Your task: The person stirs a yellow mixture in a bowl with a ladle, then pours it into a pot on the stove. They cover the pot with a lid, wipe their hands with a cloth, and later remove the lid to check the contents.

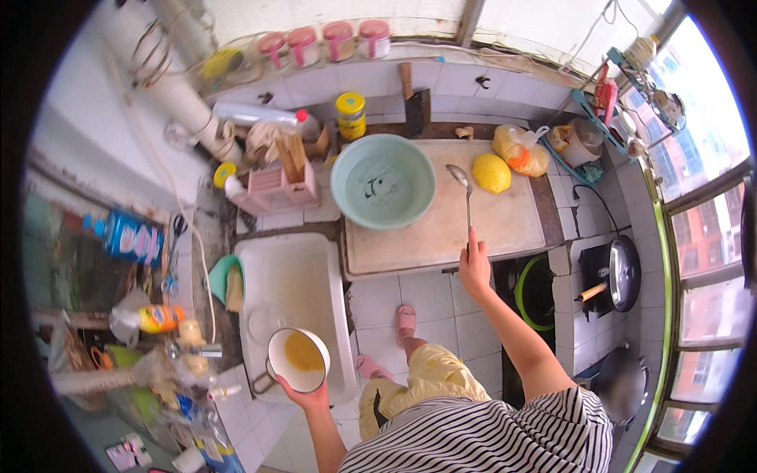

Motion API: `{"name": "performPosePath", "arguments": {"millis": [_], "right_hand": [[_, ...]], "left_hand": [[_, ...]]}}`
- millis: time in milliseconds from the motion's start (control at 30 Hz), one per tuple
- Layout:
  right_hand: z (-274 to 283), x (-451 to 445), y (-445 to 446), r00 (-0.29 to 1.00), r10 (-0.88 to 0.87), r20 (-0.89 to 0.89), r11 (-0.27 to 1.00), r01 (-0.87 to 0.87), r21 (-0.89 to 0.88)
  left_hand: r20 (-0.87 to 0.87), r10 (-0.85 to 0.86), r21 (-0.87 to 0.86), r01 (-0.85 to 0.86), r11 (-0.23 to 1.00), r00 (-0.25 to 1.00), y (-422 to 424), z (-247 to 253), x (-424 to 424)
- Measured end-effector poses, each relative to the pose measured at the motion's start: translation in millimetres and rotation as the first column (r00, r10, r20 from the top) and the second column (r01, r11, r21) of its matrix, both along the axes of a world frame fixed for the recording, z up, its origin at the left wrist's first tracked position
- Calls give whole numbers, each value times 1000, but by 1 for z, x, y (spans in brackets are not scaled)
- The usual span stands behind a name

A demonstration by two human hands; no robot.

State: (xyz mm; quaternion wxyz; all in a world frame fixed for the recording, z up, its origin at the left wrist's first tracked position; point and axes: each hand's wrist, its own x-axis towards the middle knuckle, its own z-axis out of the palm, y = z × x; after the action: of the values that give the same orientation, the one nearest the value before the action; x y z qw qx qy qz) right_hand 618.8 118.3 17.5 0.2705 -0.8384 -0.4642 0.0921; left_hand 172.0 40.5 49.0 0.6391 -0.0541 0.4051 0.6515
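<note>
My left hand [303,397] grips a white bowl [318,378] by its near side. Yellow liquid [304,352] pools in the tilted bowl, which is over the near end of the white sink [290,260]. In my right hand [476,269] is the handle of a long metal spoon [468,201]. Its head lies over the large pale cutting board [408,251], beside a yellow round fruit or melon [491,173]. A light-blue plastic basin [383,223] with clear water and a dark pattern at its bottom stands on the board's left part.
A cleaver [417,112] leans against the tiled wall behind the board. Left of the basin are a yellow-lidded jar [351,118] and a pink chopstick holder [278,188]. A knotted plastic bag [521,151] sits right of the fruit. Further right stands a lidded pan [624,274].
</note>
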Motion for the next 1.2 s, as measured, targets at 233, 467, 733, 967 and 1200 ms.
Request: {"name": "performPosePath", "arguments": {"millis": [233,467,733,967,1200], "right_hand": [[-79,70,98,998,-9,55,992,16,-121],[-80,32,35,997,-34,69,999,32,41],[-12,-58,-253,931,-252,-265,959,278,62],[42,-86,-448,713,-661,-235,703,697,137],[72,-63,-561,525,-827,-200,460,837,297]], "left_hand": [[-55,-136,50,138,989,989,37,16,38],[-158,-336,136,358,924,928,58,30,47],[-167,-672,191,693,695,721,25,46,83],[-143,-906,178,910,373,399,-42,74,148],[-133,-976,203,969,145,174,-107,87,229]]}}
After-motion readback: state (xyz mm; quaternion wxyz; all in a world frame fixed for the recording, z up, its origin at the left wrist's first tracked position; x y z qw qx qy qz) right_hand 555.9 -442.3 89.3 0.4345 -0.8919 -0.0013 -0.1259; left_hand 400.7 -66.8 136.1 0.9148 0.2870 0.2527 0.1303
